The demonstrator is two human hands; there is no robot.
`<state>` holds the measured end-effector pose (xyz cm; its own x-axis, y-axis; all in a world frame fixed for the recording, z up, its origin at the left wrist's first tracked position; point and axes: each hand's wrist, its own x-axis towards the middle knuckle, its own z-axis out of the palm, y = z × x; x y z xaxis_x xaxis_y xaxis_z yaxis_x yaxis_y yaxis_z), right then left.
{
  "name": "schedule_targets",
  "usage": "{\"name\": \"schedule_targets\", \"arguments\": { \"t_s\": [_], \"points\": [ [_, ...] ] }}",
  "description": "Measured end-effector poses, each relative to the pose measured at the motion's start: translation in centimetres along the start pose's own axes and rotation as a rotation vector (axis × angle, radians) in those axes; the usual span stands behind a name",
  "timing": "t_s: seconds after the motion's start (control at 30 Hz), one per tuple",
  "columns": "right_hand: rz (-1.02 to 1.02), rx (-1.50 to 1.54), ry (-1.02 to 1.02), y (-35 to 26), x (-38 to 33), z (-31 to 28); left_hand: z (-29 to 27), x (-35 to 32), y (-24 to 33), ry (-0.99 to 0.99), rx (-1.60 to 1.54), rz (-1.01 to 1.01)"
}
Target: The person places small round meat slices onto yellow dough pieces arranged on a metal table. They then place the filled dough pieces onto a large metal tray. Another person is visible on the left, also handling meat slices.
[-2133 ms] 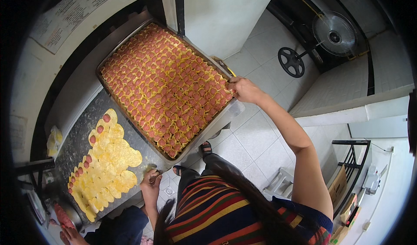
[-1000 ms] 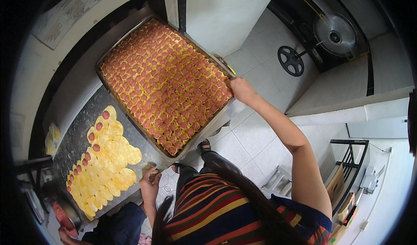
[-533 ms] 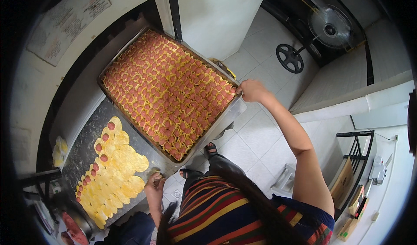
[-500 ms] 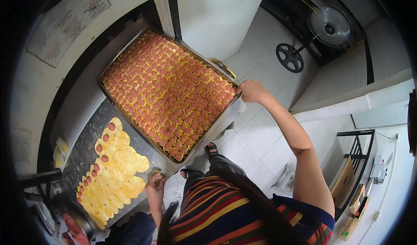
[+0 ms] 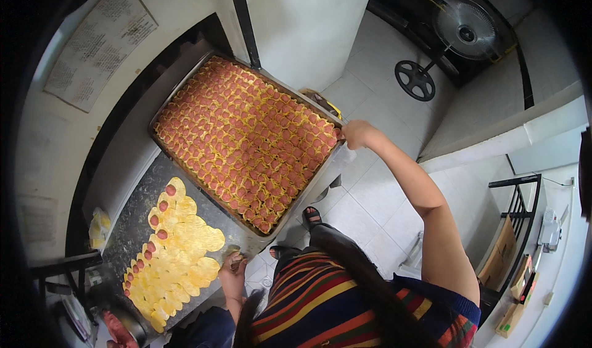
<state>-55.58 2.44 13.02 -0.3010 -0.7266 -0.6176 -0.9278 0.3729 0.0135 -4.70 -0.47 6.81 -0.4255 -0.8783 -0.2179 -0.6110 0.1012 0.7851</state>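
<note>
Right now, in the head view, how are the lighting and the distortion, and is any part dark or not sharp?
Head view: even, soft daylight, no harsh glare; the big tray full of red-and-yellow pieces is well lit and sharp. Fisheye bending curves the wall edges and counter toward the rim, and a black ring closes the corners. The right hand on the tray's corner is clear; the left hand sits in dimmer light by the dark worktop.

A standing fan (image 5: pixel 464 35) with a round black base (image 5: pixel 414 80) is seen on the white-tiled floor (image 5: pixel 382 194). A printed sheet (image 5: pixel 98 46) is fixed to the wall at left. A black metal rack (image 5: pixel 521 225) is placed at right, with cardboard boxes (image 5: pixel 502 255) beside it.
</note>
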Motion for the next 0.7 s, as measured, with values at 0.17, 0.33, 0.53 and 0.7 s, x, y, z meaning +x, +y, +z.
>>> {"name": "schedule_targets", "arguments": {
  "t_s": [0.17,0.33,0.53,0.7],
  "points": [
    [-0.305,0.284,0.208,2.9,-0.3,1.8,0.3,0.4,-0.3,0.023,-0.041,0.036],
    [-0.147,1.086,0.346,3.1,-1.7,7.0,1.3,1.6,0.4,0.137,-0.224,-0.008],
    [-0.093,1.915,0.188,-5.7,-3.3,15.3,3.5,4.2,-0.2,0.150,-0.408,-0.038],
    [-0.030,2.247,0.167,-16.6,-2.8,17.5,2.1,4.6,1.8,0.080,-0.506,-0.053]
  ]
}}
